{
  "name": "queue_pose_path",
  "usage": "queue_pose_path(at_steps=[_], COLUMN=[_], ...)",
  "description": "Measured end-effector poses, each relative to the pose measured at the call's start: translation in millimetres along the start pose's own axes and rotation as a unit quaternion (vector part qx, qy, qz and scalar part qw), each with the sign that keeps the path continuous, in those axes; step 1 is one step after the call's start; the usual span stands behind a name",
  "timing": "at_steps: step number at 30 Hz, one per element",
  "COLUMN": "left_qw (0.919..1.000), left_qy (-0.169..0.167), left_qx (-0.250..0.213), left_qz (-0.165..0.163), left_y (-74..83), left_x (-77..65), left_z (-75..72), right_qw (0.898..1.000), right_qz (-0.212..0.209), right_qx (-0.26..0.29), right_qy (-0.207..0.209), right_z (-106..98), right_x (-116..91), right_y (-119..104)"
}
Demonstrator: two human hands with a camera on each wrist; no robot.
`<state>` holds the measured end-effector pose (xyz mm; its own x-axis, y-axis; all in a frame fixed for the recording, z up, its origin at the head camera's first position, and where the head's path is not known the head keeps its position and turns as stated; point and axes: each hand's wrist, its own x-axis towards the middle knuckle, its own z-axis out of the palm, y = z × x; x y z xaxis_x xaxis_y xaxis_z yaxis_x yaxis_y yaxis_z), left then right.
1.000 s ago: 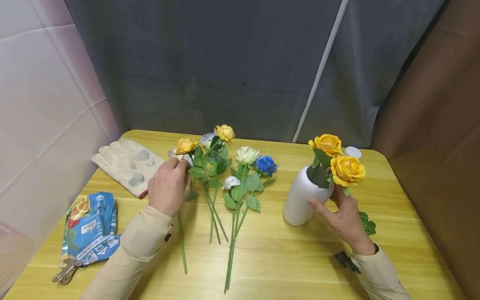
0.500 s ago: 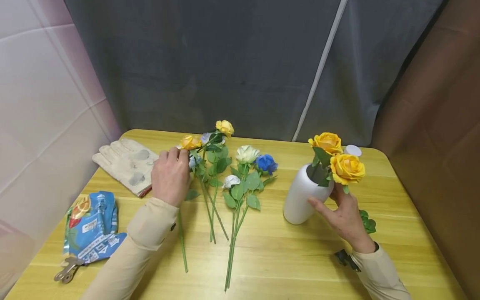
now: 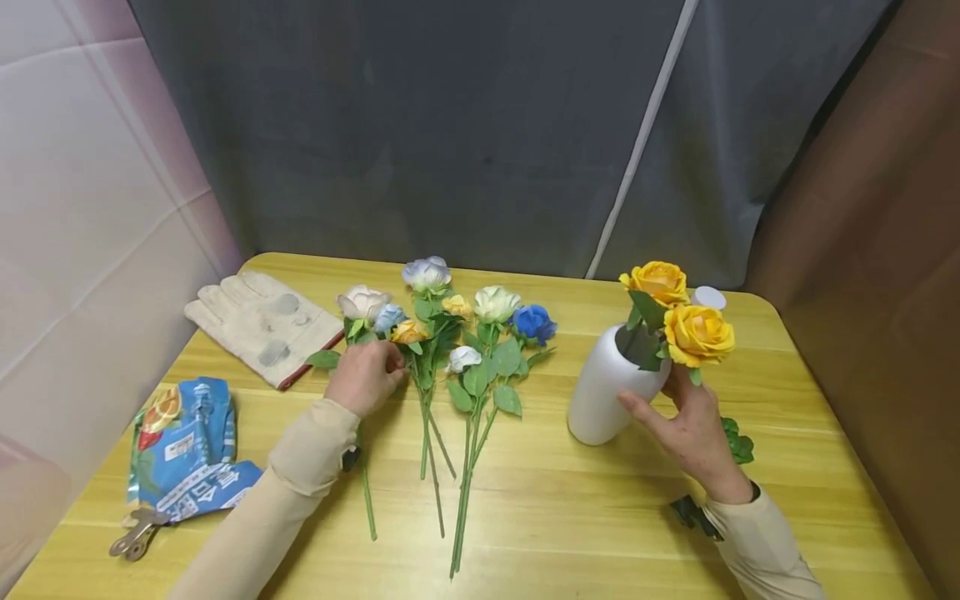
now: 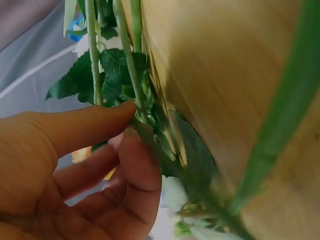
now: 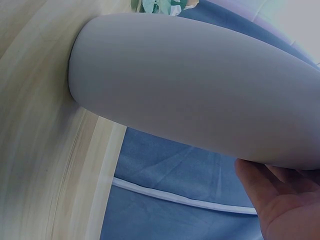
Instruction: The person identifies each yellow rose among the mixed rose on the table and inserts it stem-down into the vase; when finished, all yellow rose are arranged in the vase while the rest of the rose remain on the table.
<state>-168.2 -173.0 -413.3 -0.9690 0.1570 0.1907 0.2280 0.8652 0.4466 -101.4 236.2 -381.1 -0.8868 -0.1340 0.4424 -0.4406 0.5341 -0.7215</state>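
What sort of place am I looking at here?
Probably a small screened-off workspace, though I can't tell what building it's in: a dark sheet hangs behind the wood-grain table, and a pale sheet and a brown sheet flank it.

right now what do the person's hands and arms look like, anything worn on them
The left hand and the right hand wear no gloves. The left sleeve and the right sleeve are beige and reach the wrists. A small black piece shows at the left one's end, a black strap-like piece by the right one's.
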Motion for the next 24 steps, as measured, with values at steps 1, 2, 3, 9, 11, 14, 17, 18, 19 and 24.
queue_pose_path(at_steps=[1,2,3,9,11,14,17,18,19,24], left_qw=[1.0,0.9999,0.9997,0.9994,0.9974,0.9932,0.9866,0.9846,0.9825,0.9714], left_qy=[0.007,0.014,0.02,-0.033,-0.067,-0.105,-0.139,-0.146,-0.153,-0.171], left_qx=[0.003,0.007,0.01,-0.007,-0.021,-0.037,-0.059,-0.067,-0.075,-0.132], left_qz=[0.002,0.004,0.006,-0.006,-0.017,-0.036,-0.061,-0.068,-0.074,-0.098], left_y=[1.5,4.0,7.1,25.3,25.9,24.1,23.9,24.2,24.2,24.5], left_x=[-1.5,-3.2,-5.2,-14.8,-15.9,-16.3,-16.2,-15.6,-15.5,-15.5], left_z=[1.0,1.7,1.8,-0.4,-0.6,1.7,5.5,7.0,8.8,13.2], right_qw=[1.0,1.0,1.0,1.0,1.0,1.0,1.0,1.0,1.0,1.0], right_qz=[0.001,0.002,0.003,0.003,0.004,0.007,0.009,0.009,0.009,0.009], right_qx=[0.0,0.001,0.001,0.006,0.01,0.01,0.007,0.006,0.005,0.003], right_qy=[-0.001,-0.001,-0.001,-0.002,-0.003,-0.005,-0.006,-0.005,-0.005,-0.005], right_z=[-0.1,-0.2,-0.3,-0.7,-0.6,-0.4,-0.7,-0.8,-0.8,-0.8], right_x=[-0.3,-0.5,-0.8,-0.5,-0.1,-0.3,-0.1,0.0,0.0,0.0], right_y=[0.0,0.1,0.1,0.6,0.4,0.1,-0.2,-0.1,-0.1,0.2])
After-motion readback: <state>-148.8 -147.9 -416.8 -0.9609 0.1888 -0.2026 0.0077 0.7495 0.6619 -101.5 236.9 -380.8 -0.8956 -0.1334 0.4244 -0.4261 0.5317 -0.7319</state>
